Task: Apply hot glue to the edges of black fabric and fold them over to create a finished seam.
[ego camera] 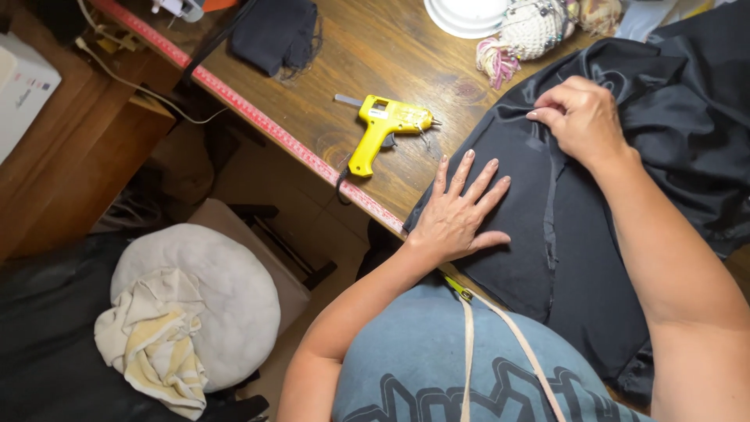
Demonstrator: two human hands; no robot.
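Pressing flat with left hand (461, 215), fingers spread and released, on soft, limp black fabric (594, 227). Pinching a fold with right hand (582, 117), fingertips closed on it. Probably sliding easily where glossy; gripping best at edges.

The left hand (461, 211) lies flat, fingers spread, on a black cloth (594, 234) draped over the edge of a wooden table (375, 47). The right hand (582, 117) pinches a fold of the same cloth, fingertips bent down. Just beside the left hand lies a yellow glue gun (383, 129) on the bare wood, its cable running over the table edge, which carries a red measuring tape (258, 117). Further back sit a white plate (465, 16) and a pincushion (535, 27). Below the table, a round grey cushion (207, 301) bears a cream towel (152, 340)
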